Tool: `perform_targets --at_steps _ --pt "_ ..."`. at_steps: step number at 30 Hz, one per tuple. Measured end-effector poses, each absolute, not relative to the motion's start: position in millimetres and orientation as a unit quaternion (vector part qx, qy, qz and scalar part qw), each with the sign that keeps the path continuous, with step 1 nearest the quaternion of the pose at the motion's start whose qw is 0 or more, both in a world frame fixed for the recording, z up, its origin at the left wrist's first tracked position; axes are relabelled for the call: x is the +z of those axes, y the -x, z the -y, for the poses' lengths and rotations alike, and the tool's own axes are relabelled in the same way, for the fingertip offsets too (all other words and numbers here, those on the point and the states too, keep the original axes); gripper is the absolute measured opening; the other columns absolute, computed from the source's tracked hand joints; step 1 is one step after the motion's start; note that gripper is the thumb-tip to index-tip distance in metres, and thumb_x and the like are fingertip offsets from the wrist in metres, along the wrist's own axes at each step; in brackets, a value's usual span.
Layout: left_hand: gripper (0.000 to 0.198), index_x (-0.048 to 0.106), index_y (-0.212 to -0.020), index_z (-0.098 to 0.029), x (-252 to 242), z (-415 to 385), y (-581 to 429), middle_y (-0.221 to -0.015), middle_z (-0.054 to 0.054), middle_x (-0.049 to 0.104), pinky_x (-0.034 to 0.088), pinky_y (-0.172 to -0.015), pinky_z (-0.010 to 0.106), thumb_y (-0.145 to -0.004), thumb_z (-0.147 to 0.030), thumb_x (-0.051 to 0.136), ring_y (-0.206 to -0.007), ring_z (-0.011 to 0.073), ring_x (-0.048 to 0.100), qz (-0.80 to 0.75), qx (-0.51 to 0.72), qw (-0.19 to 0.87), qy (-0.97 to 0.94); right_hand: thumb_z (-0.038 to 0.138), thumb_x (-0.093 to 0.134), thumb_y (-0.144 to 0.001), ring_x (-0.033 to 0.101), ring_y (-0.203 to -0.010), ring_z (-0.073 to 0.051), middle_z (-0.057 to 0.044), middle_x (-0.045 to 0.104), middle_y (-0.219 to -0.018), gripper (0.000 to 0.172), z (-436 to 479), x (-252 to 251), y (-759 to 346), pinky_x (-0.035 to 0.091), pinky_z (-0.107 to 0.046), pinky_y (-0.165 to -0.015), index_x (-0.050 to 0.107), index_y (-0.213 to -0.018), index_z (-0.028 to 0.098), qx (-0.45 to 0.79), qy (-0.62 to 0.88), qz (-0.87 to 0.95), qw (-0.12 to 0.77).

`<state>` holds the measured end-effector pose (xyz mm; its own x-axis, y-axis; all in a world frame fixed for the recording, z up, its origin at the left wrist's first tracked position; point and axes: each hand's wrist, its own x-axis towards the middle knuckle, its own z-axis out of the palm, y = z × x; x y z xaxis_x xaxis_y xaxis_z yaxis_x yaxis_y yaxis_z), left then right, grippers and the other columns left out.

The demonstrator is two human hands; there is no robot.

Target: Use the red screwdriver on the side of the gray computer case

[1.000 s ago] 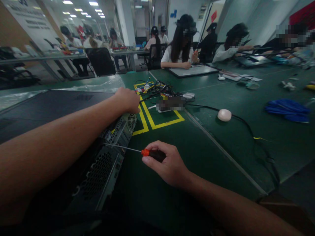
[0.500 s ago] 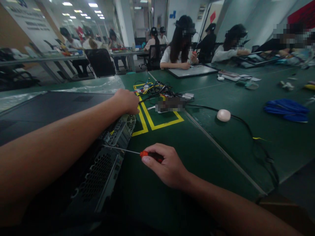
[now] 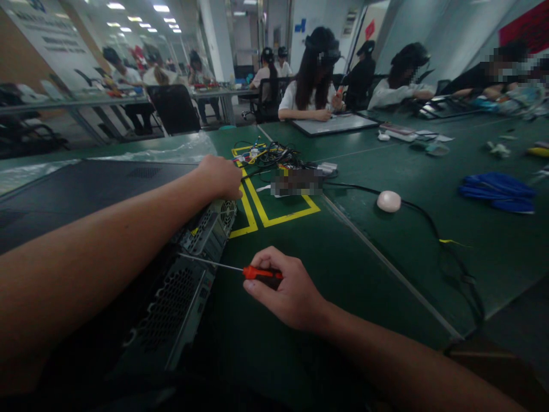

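Note:
A black desktop computer case (image 3: pixel 86 177) lies on its side at the left, its metal back panel (image 3: pixel 171 303) with vent holes facing right. My left hand (image 3: pixel 221 177) is closed over the case's far back corner; its fingertips are partly hidden. In my right hand (image 3: pixel 287 286) is a screwdriver (image 3: pixel 257 273) with a red and black handle. Fingers and thumb wrap round the handle, thumb along the near side. The long shaft points left, and its tip touches or nearly touches the back panel near the middle; the exact contact point is too dark to make out.
Beyond the case, tangled cables (image 3: pixel 278 154) lie by yellow tape markings (image 3: pixel 291 217) on the green table (image 3: pixel 351 257). A pale rounded object (image 3: pixel 389 201), a black cord (image 3: pixel 422 214) and blue cloth (image 3: pixel 497 191) are at the right. Several people work across the table and behind.
The screwdriver handle has turned in my right hand, showing more red on top, and my fingers have shifted round it. My left hand and the case stay put.

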<state>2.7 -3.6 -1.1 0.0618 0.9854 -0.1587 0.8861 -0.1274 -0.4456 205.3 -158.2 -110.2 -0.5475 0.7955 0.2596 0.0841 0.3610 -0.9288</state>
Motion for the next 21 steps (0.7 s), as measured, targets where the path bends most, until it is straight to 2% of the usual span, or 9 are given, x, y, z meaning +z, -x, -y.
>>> perform_targets --at_steps 4,11,15,21 --pt "0.061 0.079 -0.145 -0.023 -2.6 2.2 -1.6 -0.142 0.019 0.080 0.055 -0.110 0.052 -0.092 -0.050 0.068 -0.133 0.0421 0.071 0.653 0.208 0.114 0.720 0.029 0.079 -0.094 0.057 -0.068 -0.014 0.004 0.064 -0.081 0.015 157.0 -110.9 -205.9 0.044 -0.029 -0.067 0.066 -0.098 0.022 0.471 0.297 0.741 0.376" --pt "0.064 0.077 -0.148 -0.020 -1.0 0.9 -1.1 -0.146 0.022 0.077 0.054 -0.111 0.055 -0.091 -0.049 0.068 -0.133 0.0441 0.070 0.653 0.209 0.103 0.720 0.027 0.079 -0.094 0.060 -0.070 -0.014 0.003 0.067 -0.082 0.014 158.1 -110.6 -206.3 0.045 -0.029 -0.068 0.067 -0.100 0.021 0.467 0.294 0.743 0.380" --pt "0.063 0.077 -0.148 -0.022 -1.2 1.1 -1.3 -0.146 0.020 0.077 0.053 -0.111 0.053 -0.093 -0.052 0.066 -0.134 0.0423 0.070 0.653 0.215 0.108 0.718 0.028 0.079 -0.094 0.061 -0.070 -0.015 0.002 0.068 -0.083 0.014 157.8 -110.3 -205.8 0.045 -0.029 -0.067 0.068 -0.100 0.021 0.470 0.295 0.742 0.376" --pt "0.063 0.078 -0.146 -0.017 -0.9 2.1 -1.7 -0.146 0.024 0.077 0.055 -0.109 0.057 -0.094 -0.050 0.065 -0.132 0.0450 0.071 0.647 0.218 0.109 0.722 0.028 0.079 -0.094 0.059 -0.068 -0.014 0.003 0.066 -0.081 0.014 158.9 -110.1 -206.0 0.044 -0.029 -0.066 0.067 -0.099 0.021 0.470 0.296 0.740 0.379"
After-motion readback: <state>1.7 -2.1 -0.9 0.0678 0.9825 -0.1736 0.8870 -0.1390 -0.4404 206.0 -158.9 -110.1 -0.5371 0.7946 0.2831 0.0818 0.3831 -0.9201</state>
